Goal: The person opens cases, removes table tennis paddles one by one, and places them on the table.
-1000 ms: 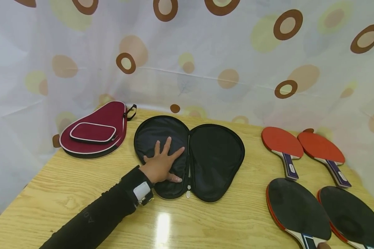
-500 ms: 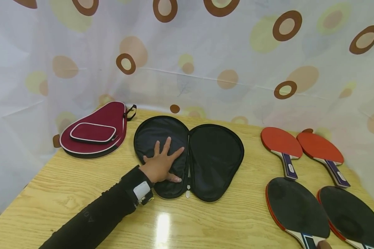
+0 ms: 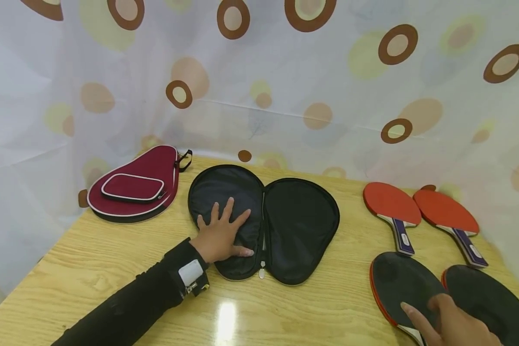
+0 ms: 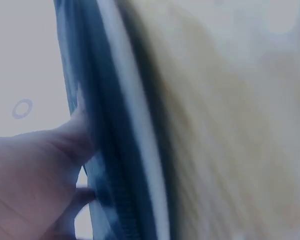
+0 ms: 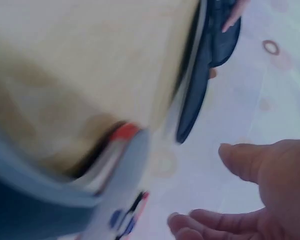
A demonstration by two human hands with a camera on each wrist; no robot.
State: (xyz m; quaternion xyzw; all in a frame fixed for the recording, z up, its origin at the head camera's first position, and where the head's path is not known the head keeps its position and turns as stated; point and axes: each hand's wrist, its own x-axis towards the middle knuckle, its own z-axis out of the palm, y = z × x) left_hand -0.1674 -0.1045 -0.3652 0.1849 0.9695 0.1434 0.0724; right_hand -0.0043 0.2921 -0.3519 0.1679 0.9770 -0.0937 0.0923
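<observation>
A black paddle case (image 3: 300, 226) lies unzipped and spread flat, its two halves side by side. My left hand (image 3: 218, 235) rests on the left half with fingers spread; in the left wrist view the dark case edge (image 4: 102, 115) shows beside the thumb. At lower right, my right hand (image 3: 456, 319) is over a table tennis paddle (image 3: 400, 276), black side up, and hides part of its face and handle. In the right wrist view that hand (image 5: 260, 195) has thumb and fingers apart, with nothing between them. Whether it touches the paddle I cannot tell.
Another black-faced paddle (image 3: 486, 293) lies at the right edge. Behind it are two red-faced paddles (image 3: 391, 199) with purple handles. A closed maroon case (image 3: 160, 168) sits at the back left of the wooden table (image 3: 311, 312), before a patterned curtain (image 3: 259, 57).
My right hand has come up into view over the near black paddle; before, only a fingertip showed by its handle. My left hand stays on the case. The head view has tilted up slightly.
</observation>
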